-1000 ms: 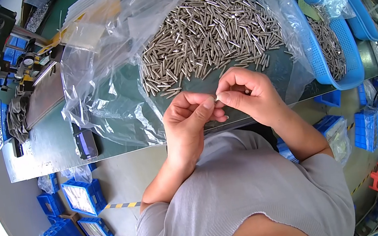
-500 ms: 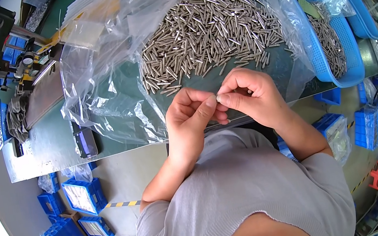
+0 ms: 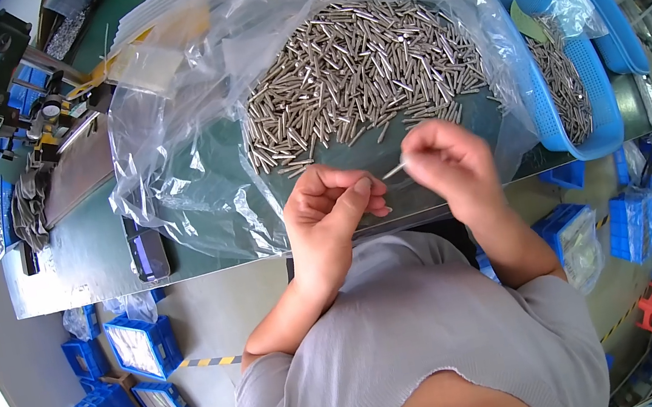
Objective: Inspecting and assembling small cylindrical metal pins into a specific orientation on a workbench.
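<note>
A large heap of small metal pins (image 3: 359, 68) lies on a clear plastic bag (image 3: 185, 132) spread over the green table (image 3: 86, 261). My right hand (image 3: 450, 170) pinches one thin metal pin (image 3: 394, 169) between thumb and forefinger, near the table's front edge. My left hand (image 3: 336, 210) is curled just left of it, fingers bent inward; whether it holds anything small is hidden. The two hands sit slightly apart, below the heap.
A blue basket (image 3: 572, 76) with more pins stands at the right, a second blue tray (image 3: 614, 17) behind it. A dark phone (image 3: 148, 255) lies at the table's front left. Blue crates (image 3: 139, 347) sit on the floor at left and right.
My hands were together, both pinching a pin. Now the right hand has moved off to the right with the pin, and the left stays curled.
</note>
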`<state>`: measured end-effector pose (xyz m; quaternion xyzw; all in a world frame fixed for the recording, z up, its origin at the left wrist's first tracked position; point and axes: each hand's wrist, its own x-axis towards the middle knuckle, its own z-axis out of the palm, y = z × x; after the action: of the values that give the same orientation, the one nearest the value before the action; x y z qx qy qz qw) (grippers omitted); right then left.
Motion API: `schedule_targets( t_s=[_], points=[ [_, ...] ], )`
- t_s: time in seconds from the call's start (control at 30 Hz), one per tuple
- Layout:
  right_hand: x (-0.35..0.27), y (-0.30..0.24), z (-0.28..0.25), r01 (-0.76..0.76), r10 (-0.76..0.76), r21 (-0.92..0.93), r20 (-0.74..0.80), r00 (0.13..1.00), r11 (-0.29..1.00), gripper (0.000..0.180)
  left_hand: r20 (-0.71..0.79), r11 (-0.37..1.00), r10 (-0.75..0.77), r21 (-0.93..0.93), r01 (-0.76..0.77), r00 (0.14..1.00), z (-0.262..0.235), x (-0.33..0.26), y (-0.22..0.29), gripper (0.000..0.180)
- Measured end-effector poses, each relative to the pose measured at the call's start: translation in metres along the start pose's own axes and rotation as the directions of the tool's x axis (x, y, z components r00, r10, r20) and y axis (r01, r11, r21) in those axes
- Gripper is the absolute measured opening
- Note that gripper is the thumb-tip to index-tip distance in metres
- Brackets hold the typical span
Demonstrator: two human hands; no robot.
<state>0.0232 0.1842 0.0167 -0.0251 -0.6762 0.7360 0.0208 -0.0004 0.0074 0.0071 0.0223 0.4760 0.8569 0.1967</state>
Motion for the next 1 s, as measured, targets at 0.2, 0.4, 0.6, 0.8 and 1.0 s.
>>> schedule_targets(
  t_s=[0.2,0.4,0.6,0.8,1.0],
  points=[
    [0.028,-0.015,-0.023,-0.142,0.175,0.365,-0.056,0.983,0.920,0.011,0.003,1.000,-0.004,-0.025,0.004,1.000,-0.006,0.002,0.002,0.003],
    [0.037,-0.002,-0.009,0.308,-0.205,-0.727,0.229,0.951,0.614,0.017,-0.001,0.999,0.010,-0.041,-0.010,1.000,-0.008,0.001,0.004,0.003],
    [0.038,0.000,-0.007,0.476,-0.329,-0.820,0.376,0.866,0.317,0.014,0.012,0.997,-0.041,-0.071,0.041,0.999,-0.007,0.002,0.007,0.003],
    [0.022,-0.010,-0.004,0.047,-0.052,0.026,0.243,0.969,0.999,0.008,0.061,0.988,-0.103,-0.107,0.109,0.993,-0.006,0.004,0.004,0.004],
    [0.018,-0.011,-0.002,0.069,-0.048,-0.075,0.256,0.965,0.995,0.006,0.074,0.987,-0.101,-0.115,0.109,0.992,-0.005,0.003,0.003,0.006]
  ],
)
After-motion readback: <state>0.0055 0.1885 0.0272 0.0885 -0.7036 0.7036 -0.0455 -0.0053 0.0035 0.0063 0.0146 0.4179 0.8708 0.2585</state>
